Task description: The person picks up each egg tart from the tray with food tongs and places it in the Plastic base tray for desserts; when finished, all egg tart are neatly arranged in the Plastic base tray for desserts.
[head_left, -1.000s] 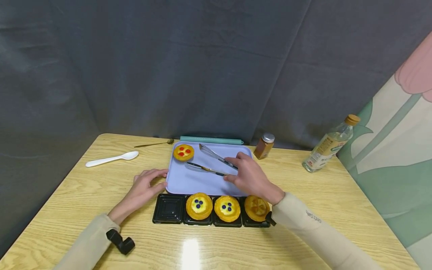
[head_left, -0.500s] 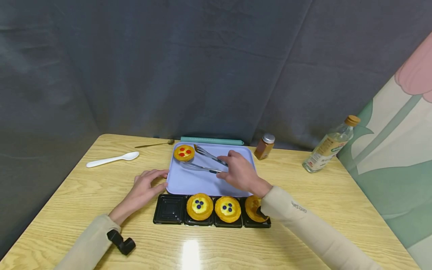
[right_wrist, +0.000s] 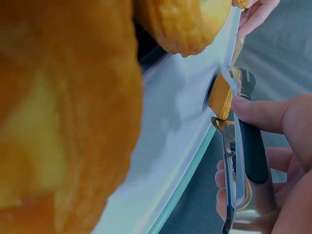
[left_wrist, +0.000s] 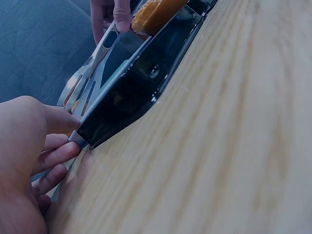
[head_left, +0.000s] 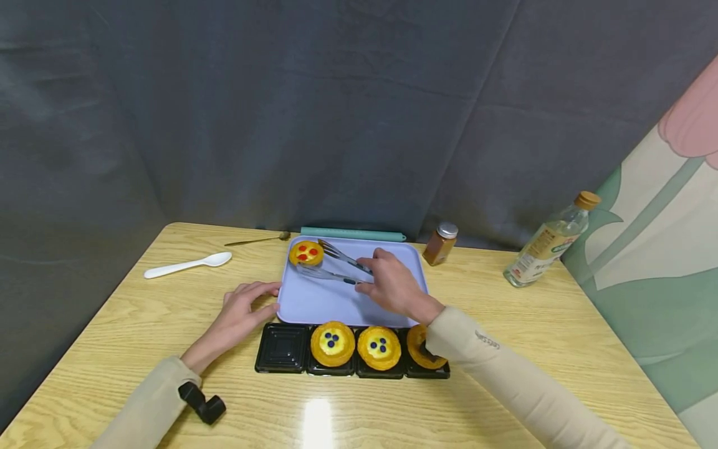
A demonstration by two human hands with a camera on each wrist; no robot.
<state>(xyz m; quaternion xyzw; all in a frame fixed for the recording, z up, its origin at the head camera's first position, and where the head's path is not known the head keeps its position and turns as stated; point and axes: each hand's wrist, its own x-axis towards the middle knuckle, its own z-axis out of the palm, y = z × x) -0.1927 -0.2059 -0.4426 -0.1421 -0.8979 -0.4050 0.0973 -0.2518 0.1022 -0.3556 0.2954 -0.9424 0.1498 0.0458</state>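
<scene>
My right hand (head_left: 395, 287) grips metal tongs (head_left: 348, 258) over the lavender tray (head_left: 320, 305). The spread tong ends stand at the right and near sides of a red-topped tart (head_left: 306, 254), at the tray's far left corner. In the right wrist view, my thumb lies along a black grip pad on the tongs (right_wrist: 254, 151), and the tart (right_wrist: 220, 97) shows between their ends. At the tray's left edge, the thumb and fingertips of my left hand (head_left: 241, 315) touch the rim. In the left wrist view, the left thumb reaches the tray by the black container (left_wrist: 131, 97).
In front of the tray is a row of black containers (head_left: 282, 347). Two tarts with blue dots (head_left: 333, 343) sit there, plus another tart (head_left: 416, 340) partly under my sleeve. Around lie a white spoon (head_left: 187, 265), a dark spoon (head_left: 255, 239), a spice jar (head_left: 440, 244) and a bottle (head_left: 546, 243).
My right hand has moved left with the tongs, bringing their ends to the red-topped tart. The left hand has stayed at the tray's edge.
</scene>
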